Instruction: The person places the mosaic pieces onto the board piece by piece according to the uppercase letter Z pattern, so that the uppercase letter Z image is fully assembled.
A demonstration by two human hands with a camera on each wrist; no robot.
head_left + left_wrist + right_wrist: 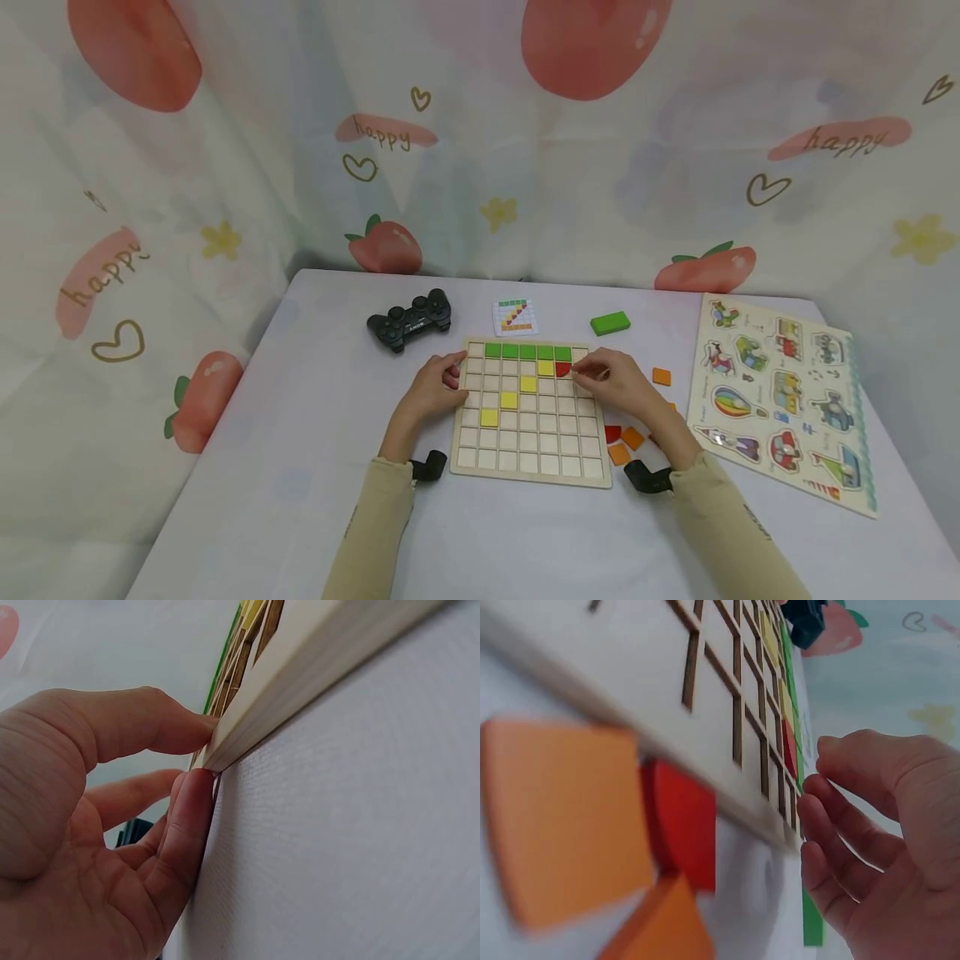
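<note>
A wooden grid board (531, 479) lies on the table with a row of green squares (527, 352) near its far edge. Yellow squares (509, 401) run diagonally below that row. My left hand (429, 390) holds the board's left edge, thumb on the rim and fingers against the side in the left wrist view. Beside the upper yellow square, a red piece with a curved edge (562, 369) sits in a cell. My right hand (617, 379) is over the board's upper right, fingertips close to the red piece; no piece shows between its thumb and fingers.
Loose orange squares (619, 454) and a red piece (612, 433) lie off the board's right side. Behind the board are a black game controller (409, 321), a pattern card (515, 317) and a green block (611, 323). A picture puzzle board (783, 400) lies at right.
</note>
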